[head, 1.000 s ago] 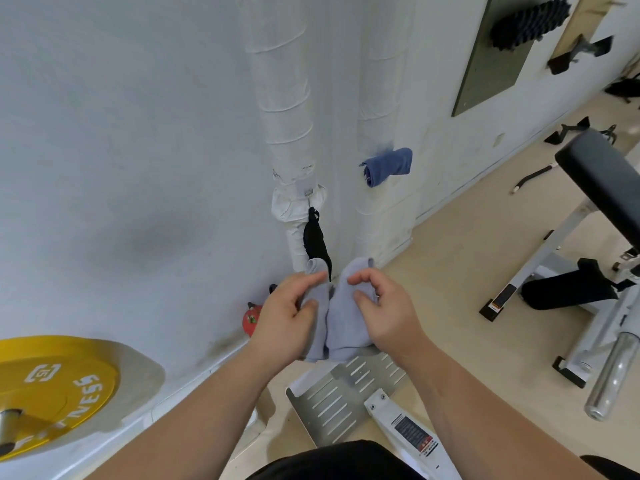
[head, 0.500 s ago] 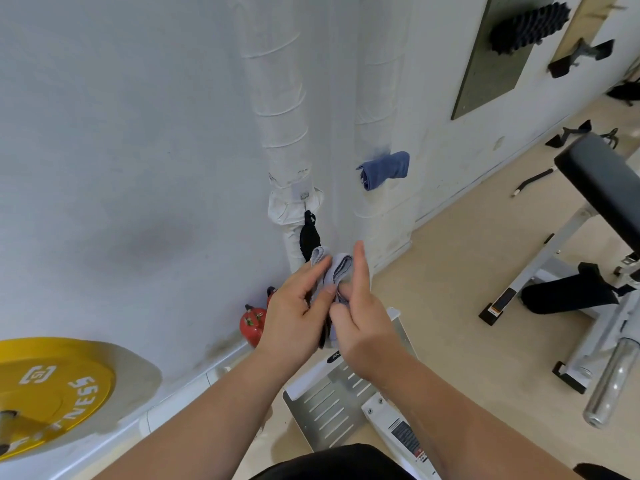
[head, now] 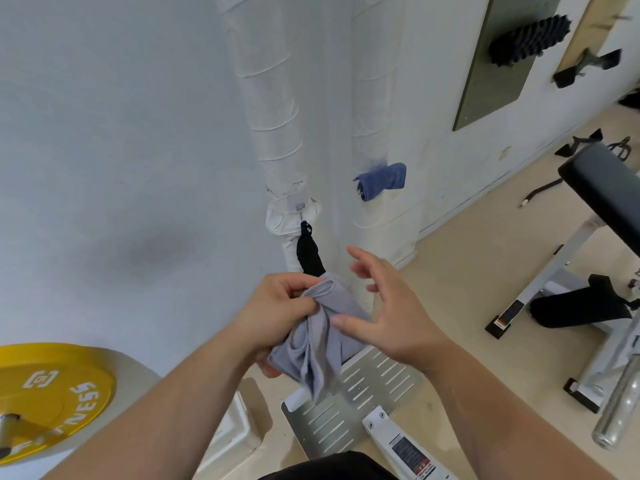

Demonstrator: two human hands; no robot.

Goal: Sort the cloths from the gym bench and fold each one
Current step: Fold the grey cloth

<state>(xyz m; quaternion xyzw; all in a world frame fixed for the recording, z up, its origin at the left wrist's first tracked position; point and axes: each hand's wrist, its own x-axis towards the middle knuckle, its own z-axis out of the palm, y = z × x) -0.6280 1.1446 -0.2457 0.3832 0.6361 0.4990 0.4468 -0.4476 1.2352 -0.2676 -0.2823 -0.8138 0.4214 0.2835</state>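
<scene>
A small grey cloth hangs bunched in front of me, above the slotted metal plate. My left hand grips its upper edge, fingers and thumb curled round the fabric. My right hand is beside the cloth with fingers spread and straight, the thumb touching the fabric's right side. A folded blue cloth sits against the white wrapped pipe on the wall behind. The black padded gym bench is at the right.
A slotted metal footplate lies on the floor below my hands. A yellow weight plate is at the lower left. A black strap hangs from the white wrapped pipe. A chrome bar end and bench frame stand at the right.
My right hand has let go of the grey cloth and opened, moving right. The cloth, pressed between both hands before, now hangs bunched from my left hand.
</scene>
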